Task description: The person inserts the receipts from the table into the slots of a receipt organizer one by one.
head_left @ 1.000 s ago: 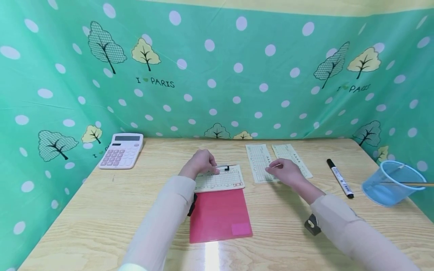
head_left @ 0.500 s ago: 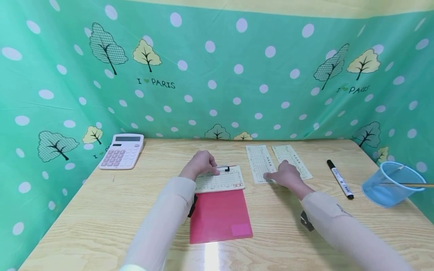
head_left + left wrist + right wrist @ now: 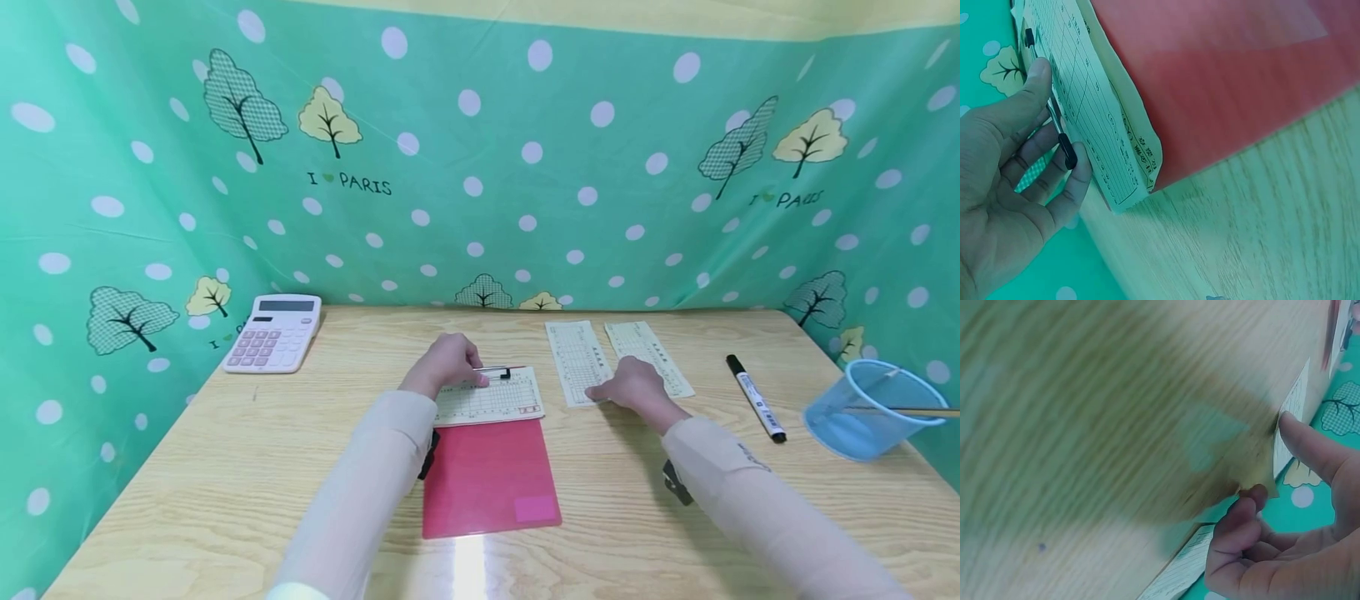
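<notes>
A red clipboard (image 3: 491, 479) lies on the table with a stack of printed forms (image 3: 491, 400) at its far end. Over that end my left hand (image 3: 446, 367) pinches the clipboard's metal clip (image 3: 1054, 114), thumb on the near side and fingers behind it. The clip has black tips. To the right, two separate printed slips lie flat: a left slip (image 3: 576, 358) and a right slip (image 3: 648, 354). My right hand (image 3: 636, 387) touches the left slip's near edge with its extended thumb (image 3: 1310, 440). Its other fingers are bent beside the slip.
A pink calculator (image 3: 273, 335) sits at the back left. On the right lie a black-capped marker (image 3: 756, 398) and a tilted blue mesh pen holder (image 3: 858, 417) with a stick in it. A green patterned curtain (image 3: 525, 167) closes off the table's far side.
My right hand has shifted slightly right and away from over the slips, its thumb now lying at the left slip's near edge. The left hand stays on the clip.
</notes>
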Available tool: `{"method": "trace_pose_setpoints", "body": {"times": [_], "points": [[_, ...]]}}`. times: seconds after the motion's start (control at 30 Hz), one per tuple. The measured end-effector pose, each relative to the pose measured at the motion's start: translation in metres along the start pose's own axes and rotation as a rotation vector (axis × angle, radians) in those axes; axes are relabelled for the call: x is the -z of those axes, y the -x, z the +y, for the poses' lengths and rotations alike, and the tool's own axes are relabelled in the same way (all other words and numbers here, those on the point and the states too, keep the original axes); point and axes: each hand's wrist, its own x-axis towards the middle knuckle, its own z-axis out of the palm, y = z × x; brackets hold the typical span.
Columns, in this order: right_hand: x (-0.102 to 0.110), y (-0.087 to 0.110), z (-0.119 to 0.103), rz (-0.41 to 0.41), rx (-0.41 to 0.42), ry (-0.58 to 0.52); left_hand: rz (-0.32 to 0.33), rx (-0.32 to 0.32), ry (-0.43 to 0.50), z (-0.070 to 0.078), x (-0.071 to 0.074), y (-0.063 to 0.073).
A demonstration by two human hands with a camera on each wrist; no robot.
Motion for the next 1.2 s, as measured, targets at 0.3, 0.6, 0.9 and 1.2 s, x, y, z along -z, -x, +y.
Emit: {"method": "trace_pose_setpoints", "body": {"times": [0.3, 0.6, 0.9, 1.2], "points": [[-0.002, 0.001, 0.008, 0.016, 0.037, -0.037, -0.002, 0.005, -0.015, 0.001, 0.000, -0.002], [0.008, 0.004, 0.024, 0.059, 0.073, -0.159, -0.006, 0.016, -0.004, -0.001, -0.001, -0.004], [0.038, 0.018, 0.033, 0.167, 0.189, -0.248, -0.003, 0.009, -0.003, 0.001, 0.001, -0.001], [0.057, 0.038, 0.034, 0.274, 0.355, -0.278, -0.005, 0.002, -0.007, -0.001, -0.001, -0.003]]}}
